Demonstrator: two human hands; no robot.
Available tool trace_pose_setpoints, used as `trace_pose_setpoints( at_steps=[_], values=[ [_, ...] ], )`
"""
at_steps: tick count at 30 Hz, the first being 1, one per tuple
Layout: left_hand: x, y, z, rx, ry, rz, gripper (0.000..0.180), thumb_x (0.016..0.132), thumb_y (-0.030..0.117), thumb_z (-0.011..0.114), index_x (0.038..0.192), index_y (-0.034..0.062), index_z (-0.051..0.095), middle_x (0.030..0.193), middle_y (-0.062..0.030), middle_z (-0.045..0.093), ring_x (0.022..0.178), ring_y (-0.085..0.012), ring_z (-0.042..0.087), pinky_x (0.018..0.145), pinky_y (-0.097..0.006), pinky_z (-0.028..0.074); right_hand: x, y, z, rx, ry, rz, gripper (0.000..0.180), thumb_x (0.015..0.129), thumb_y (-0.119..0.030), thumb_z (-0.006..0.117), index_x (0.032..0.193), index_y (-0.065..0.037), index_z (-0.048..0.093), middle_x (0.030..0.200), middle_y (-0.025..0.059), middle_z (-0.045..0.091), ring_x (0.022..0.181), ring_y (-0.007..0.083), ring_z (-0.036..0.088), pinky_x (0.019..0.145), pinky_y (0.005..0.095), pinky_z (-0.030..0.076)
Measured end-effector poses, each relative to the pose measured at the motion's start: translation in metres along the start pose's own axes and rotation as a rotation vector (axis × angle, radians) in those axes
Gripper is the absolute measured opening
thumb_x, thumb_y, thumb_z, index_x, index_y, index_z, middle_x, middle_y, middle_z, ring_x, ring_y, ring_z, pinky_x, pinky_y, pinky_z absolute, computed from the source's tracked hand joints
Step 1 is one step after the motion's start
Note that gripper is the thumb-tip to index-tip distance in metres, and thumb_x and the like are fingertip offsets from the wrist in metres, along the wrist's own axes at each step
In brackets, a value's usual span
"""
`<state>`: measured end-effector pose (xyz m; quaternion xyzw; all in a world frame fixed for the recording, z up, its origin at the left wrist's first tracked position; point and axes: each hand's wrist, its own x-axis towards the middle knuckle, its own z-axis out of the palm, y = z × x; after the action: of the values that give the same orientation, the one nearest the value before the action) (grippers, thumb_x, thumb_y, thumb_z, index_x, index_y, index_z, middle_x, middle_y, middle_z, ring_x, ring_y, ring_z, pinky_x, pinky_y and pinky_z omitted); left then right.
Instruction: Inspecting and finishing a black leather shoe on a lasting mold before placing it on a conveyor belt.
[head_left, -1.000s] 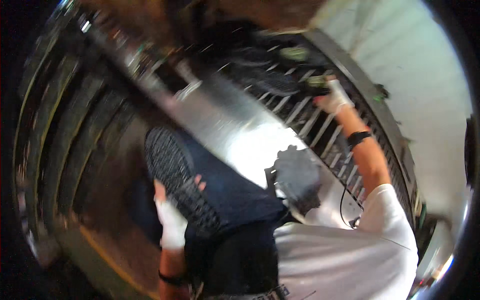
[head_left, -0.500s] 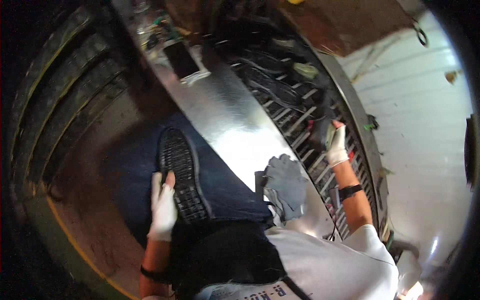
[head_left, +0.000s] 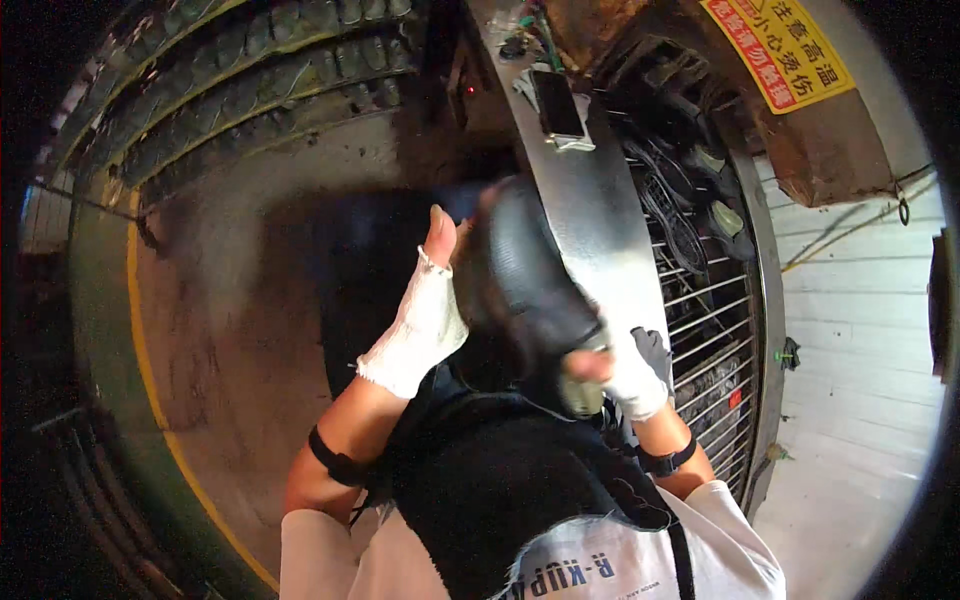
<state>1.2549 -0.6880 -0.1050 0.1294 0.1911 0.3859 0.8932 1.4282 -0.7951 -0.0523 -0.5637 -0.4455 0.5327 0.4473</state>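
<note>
A blurred black shoe (head_left: 530,260), smooth on its outer face, is held up above my lap beside the metal ledge. My right hand (head_left: 630,375), in a white fingerless glove, is closed around its near end, thumb on the shoe. A pale greenish piece (head_left: 582,398), like a shoe last, shows below that thumb. On the shoe's left side is my left hand (head_left: 415,325), also in a white fingerless glove, its thumb raised. Its other fingers are hidden behind the dark blurred edge. A dark grey glove (head_left: 652,348) on the ledge is partly covered by my right hand.
The metal ledge (head_left: 580,200) carries a phone (head_left: 557,103). Right of it, a barred rack (head_left: 710,325) holds dark shoes (head_left: 672,215) with pale green lasts (head_left: 727,218). A brown metal housing (head_left: 830,155) overhangs its far end. Shelves of shoes (head_left: 270,85) stand far left.
My right hand has come back from the rack to above my lap, with the black shoe in it. My left hand has risen from the treaded black sole toward the shoe. The view has turned.
</note>
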Motion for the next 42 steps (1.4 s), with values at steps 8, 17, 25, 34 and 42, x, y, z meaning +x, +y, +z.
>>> trace_pose_setpoints(
  at_steps=[8,17,25,34,42],
  values=[
    [-0.030,-0.001,-0.009,-0.207,-0.209,-0.149,0.123,0.062,0.095,0.040,0.134,-0.0054,0.045,0.119,-0.0245,0.062,0.108,-0.0407,0.062,0.095,-0.054,0.050,0.001,0.046,-0.007,0.528,-0.323,0.289,0.076,0.092,-0.064,0.050,0.134,-0.001,0.049,0.121,0.0076,0.061,0.113,0.0164,0.055,0.096,0.0297,0.043],
    [0.092,0.001,-0.065,1.871,0.106,0.629,0.046,0.091,0.029,0.063,0.126,0.0003,0.054,0.114,-0.0193,0.059,0.110,-0.0339,0.056,0.096,-0.042,0.045,0.016,0.023,-0.022,0.832,-0.073,0.319,0.064,0.088,-0.053,0.064,0.120,0.002,0.060,0.104,0.0121,0.068,0.086,0.0192,0.066,0.080,0.0290,0.053],
    [0.078,0.037,-0.032,0.982,0.106,0.249,0.035,0.087,0.017,0.062,0.116,-0.0020,0.061,0.096,-0.0036,0.064,0.086,-0.0106,0.059,0.081,-0.023,0.048,0.018,0.025,-0.059,0.725,-0.008,0.249,0.079,0.088,-0.053,0.061,0.137,0.006,0.039,0.115,0.0298,0.059,0.098,0.0425,0.065,0.091,0.0507,0.054],
    [0.029,0.041,-0.015,0.404,-0.171,0.119,0.080,0.095,0.064,0.037,0.149,0.0051,0.028,0.137,-0.0215,0.051,0.105,-0.0233,0.063,0.092,-0.036,0.052,0.034,0.063,0.012,0.892,-0.328,0.514,0.099,0.080,-0.072,0.055,0.141,0.003,0.036,0.128,0.0283,0.053,0.110,0.0405,0.061,0.098,0.0512,0.049],
    [0.021,0.039,-0.014,0.423,-0.181,0.096,0.071,0.100,0.057,0.032,0.145,0.0024,0.037,0.130,-0.0175,0.058,0.106,-0.0196,0.062,0.094,-0.034,0.051,0.032,0.054,0.017,0.764,-0.283,0.494,0.073,0.089,-0.063,0.054,0.129,-0.002,0.054,0.117,0.0122,0.065,0.102,0.0183,0.065,0.090,0.0313,0.053]
  ],
)
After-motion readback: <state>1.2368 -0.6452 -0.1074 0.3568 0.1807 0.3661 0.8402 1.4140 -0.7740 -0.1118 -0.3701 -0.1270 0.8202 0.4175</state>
